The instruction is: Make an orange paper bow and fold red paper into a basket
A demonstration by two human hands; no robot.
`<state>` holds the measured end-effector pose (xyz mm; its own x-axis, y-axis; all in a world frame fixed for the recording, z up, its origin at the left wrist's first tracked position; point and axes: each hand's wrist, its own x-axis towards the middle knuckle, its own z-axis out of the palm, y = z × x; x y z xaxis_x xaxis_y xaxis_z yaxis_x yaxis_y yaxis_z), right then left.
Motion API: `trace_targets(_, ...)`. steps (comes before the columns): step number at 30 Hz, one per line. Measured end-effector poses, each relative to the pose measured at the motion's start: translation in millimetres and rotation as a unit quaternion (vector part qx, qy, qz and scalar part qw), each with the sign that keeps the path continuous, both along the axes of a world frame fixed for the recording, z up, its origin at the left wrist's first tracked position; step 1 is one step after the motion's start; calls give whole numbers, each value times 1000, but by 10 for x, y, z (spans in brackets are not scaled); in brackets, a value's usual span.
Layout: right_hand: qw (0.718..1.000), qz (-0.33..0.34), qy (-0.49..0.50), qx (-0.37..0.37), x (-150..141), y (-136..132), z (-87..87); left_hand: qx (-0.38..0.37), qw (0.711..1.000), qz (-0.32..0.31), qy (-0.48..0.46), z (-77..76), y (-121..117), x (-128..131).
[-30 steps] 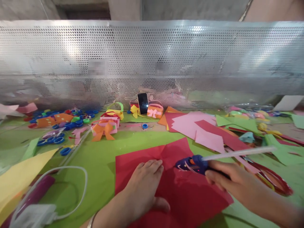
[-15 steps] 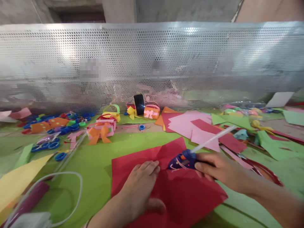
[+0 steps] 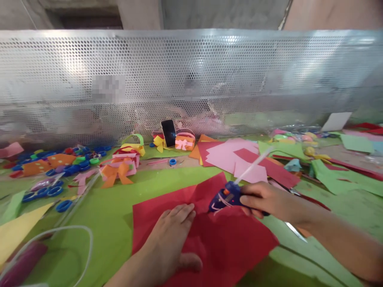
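A large red sheet of paper [image 3: 239, 239] with creases lies on the green table in front of me. My left hand [image 3: 170, 233] rests flat on its left part, fingers stretched and thumb apart. In my right hand [image 3: 263, 199] is a dark blue glue gun [image 3: 226, 198], tilted so that its nozzle points down and left at the paper's upper middle. A long whitish glue stick [image 3: 253, 166] juts up from its back. Whether the nozzle touches the paper I cannot tell.
Paper baskets with bows, like the orange one [image 3: 184, 142], stand at the back by a phone [image 3: 168, 132]. Pink paper sheets [image 3: 223, 153] lie behind the red paper. Blue-handled scissors [image 3: 55, 190] and a white cable [image 3: 89, 239] are on the left. Metal blades [image 3: 296, 232] show beneath my right forearm.
The view has shifted slightly to the right, so everything sits further left. The glue gun's nozzle has moved slightly down along the paper. My left hand stays flat on it.
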<state>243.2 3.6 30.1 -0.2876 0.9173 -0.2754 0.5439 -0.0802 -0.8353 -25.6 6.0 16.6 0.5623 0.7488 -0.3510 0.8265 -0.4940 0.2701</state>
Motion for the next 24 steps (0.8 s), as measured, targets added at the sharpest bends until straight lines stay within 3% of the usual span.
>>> trace_targets(3, 1000, -10, 2, -4, 91, 22, -28, 4, 1000, -6, -1, 8, 5, -1)
trace_targets(8, 992, -120, 10, -21, 597, -92, -92, 3, 1000, -10, -3, 12, 8, -1)
trace_targets(10, 993, -115, 7, -16, 604, -94, -81, 7, 1000, -14, -4, 2, 10, -7)
trace_targets(16, 999, -48, 14, -7, 252, 81, -50, 20, 999, -23, -26, -124, 30, -86)
trace_targets(20, 999, -47, 1, -21, 468, 64, -29, 37, 997, -32, -60, -184, 42, -123)
trace_targets(24, 998, -64, -21, -22, 676, 38, 2, 23, 998, -25, -49, -114, 32, -81)
